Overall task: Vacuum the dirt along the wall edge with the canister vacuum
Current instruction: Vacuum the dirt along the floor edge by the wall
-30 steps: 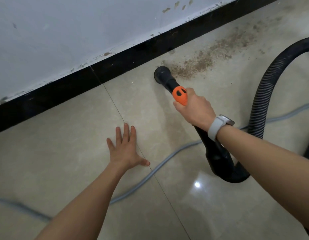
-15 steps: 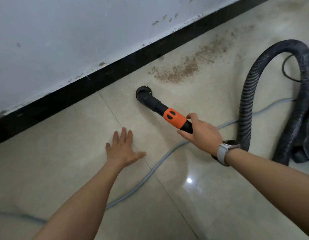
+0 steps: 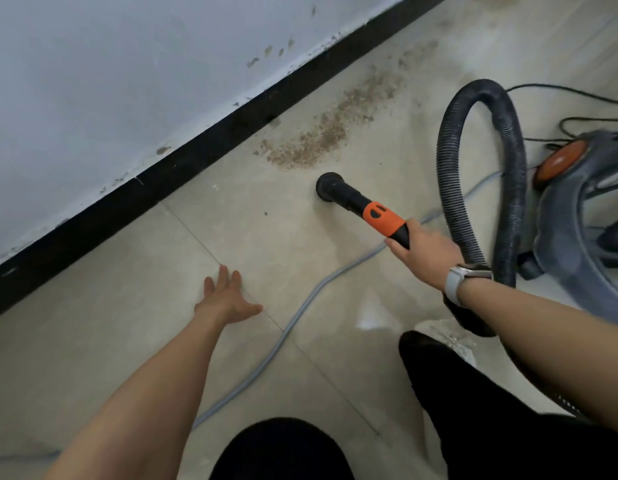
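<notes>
While the right hand (image 3: 426, 249) keeps its grip curled round the black handle (image 3: 402, 237) of the vacuum wand, the round brush nozzle (image 3: 330, 187) sits out ahead of that grip, down on the pale floor tile (image 3: 92, 341); whether it touches the tile I cannot tell. An orange collar (image 3: 382, 219) lies just ahead of the fingers. Beyond the nozzle, further from the grip and toward the wall, a brown streak of dirt (image 3: 330, 131) runs near the black skirting (image 3: 196, 157), apart from the nozzle. Behind the grip, past the wrist with its pale watch (image 3: 458, 282), the ribbed black hose (image 3: 480, 168) loops up and over to the grey canister vacuum (image 3: 584, 216) with its orange button, which stands to the outer side of the gripping hand. On the other side of the grip, the left hand (image 3: 226, 297) lies flat on the floor, fingers straight and spread, holding nothing. A grey cable (image 3: 290, 327) trails across the tile between the two hands. Dark trouser knees (image 3: 283, 448) show nearest the person.
</notes>
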A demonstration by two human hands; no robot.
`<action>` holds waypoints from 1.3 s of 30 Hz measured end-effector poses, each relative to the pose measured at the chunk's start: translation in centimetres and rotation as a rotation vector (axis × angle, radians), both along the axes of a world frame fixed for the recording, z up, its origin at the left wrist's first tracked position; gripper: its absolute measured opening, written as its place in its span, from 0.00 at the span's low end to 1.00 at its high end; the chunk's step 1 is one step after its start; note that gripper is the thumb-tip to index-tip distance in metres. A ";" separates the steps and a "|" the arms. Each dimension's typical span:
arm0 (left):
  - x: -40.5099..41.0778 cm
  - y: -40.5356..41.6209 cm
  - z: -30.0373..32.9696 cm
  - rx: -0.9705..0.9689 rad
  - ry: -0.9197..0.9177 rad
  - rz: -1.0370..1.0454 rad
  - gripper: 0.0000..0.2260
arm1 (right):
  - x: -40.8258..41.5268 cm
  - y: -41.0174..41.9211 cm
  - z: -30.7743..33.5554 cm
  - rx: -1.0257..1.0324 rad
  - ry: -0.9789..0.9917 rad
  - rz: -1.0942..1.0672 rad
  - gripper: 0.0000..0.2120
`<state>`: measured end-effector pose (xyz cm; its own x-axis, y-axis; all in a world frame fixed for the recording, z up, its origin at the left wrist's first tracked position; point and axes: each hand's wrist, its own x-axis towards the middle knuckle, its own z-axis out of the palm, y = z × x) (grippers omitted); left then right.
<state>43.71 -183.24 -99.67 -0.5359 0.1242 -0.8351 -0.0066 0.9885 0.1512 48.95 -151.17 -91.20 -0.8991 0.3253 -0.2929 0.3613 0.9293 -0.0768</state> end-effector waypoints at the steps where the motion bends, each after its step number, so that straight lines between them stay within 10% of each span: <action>1: -0.2 0.3 0.1 -0.007 -0.004 0.011 0.40 | -0.5 0.8 0.2 0.016 0.000 -0.003 0.16; 11: -0.4 5.1 1.3 0.032 0.035 0.285 0.34 | -1.8 -0.5 -0.6 -0.282 -0.142 0.371 0.19; 18: -0.3 5.7 3.5 -0.013 0.125 0.486 0.33 | -6.1 1.0 -0.5 -0.487 -0.182 0.227 0.17; 27: -0.9 4.0 7.1 -0.057 0.236 0.455 0.32 | -5.7 -2.4 -1.8 -0.448 -0.260 0.669 0.19; 39: 2.4 3.6 3.4 0.006 0.146 0.555 0.32 | -6.9 -2.9 -2.7 -0.338 -0.066 0.523 0.19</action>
